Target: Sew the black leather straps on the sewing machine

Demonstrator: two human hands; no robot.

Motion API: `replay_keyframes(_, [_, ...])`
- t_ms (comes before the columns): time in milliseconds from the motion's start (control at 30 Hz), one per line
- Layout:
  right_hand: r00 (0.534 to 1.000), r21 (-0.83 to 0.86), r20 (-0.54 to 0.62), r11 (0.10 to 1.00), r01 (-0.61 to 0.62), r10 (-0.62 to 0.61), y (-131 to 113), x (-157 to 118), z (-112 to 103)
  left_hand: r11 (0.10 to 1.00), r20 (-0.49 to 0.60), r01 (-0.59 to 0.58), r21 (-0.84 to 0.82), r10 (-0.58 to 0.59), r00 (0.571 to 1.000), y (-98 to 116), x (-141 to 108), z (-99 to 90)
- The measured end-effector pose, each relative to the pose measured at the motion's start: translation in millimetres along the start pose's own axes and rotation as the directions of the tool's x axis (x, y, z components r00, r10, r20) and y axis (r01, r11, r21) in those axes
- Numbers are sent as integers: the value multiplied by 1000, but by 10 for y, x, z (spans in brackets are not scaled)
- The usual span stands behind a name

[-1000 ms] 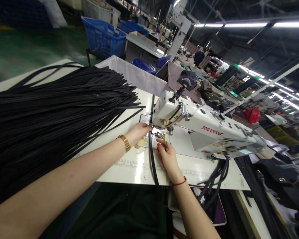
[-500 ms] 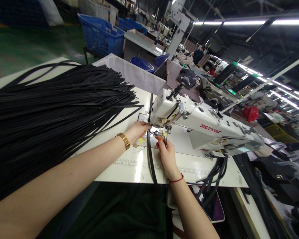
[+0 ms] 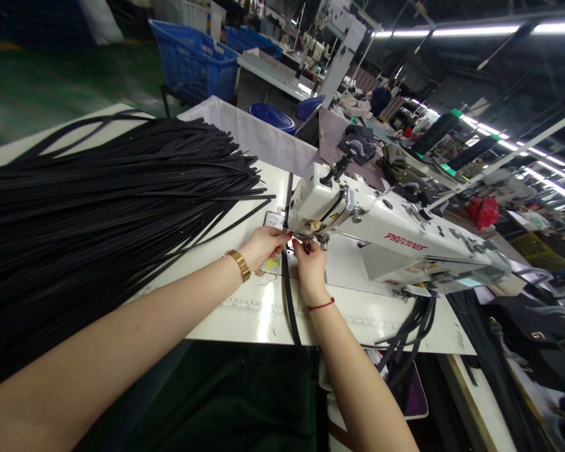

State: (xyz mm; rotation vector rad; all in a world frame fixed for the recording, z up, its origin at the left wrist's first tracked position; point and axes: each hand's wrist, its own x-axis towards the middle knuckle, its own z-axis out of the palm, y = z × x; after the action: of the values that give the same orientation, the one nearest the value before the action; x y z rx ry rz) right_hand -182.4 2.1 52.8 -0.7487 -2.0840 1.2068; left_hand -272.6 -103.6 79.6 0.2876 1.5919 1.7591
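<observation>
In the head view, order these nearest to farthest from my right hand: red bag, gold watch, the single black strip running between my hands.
1. Strip: just left of the right hand.
2. Watch: on the left wrist.
3. Red bag: far right, beyond the machine.

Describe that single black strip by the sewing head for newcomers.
Start at the white sewing machine lettered PRECIOUS. By its needle end, the black strip crosses the table to its near edge. It lies singly, unlike the black heap further left.

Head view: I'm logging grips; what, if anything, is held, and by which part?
Left hand: fingers at the strip, partway along, beside the machine; whether gripping cannot be told. Right hand: hold unclear.
</observation>
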Motion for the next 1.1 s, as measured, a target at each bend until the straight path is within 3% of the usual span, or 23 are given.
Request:
replay_keyframes(433, [1000, 105, 12, 994, -30, 29, 2, 5, 16, 997, -37, -73, 19, 74, 997, -92, 18, 44])
replay_keyframes(633, [994, 97, 102, 994, -52, 42, -87, -188, -185, 967, -123, -216, 133, 232, 965, -99, -177, -152])
replay_keyframes(700, [989, 106, 140, 992, -61, 45, -154, -314, -282, 916, -139, -327, 232, 364, 921, -61, -281, -240])
replay_keyframes(733, [986, 115, 158, 991, -65, 47, -194, -383, -331, 853, -81, -421, 310, 465, 882, -42, -335, -275])
replay_keyframes(800, [980, 135, 192, 988, -75, 48, -281, -520, -424, 628, 187, -644, 436, 637, 748, -19, -434, -317])
replay_keyframes(867, [974, 162, 220, 983, -87, 50, -364, -640, -506, 407, 462, -797, 446, 658, 594, -24, -510, -323])
replay_keyframes(900, [972, 177, 229, 980, -93, 51, -400, -688, -542, 359, 537, -829, 428, 637, 553, -33, -537, -317])
replay_keyframes(967, [970, 196, 236, 975, -100, 52, -453, -760, -604, 342, 599, -844, 413, 597, 535, -54, -573, -298])
replay_keyframes(1100, [974, 183, 223, 980, -84, 41, -480, -817, -686, 378, 632, -825, 421, 530, 566, -57, -612, -276])
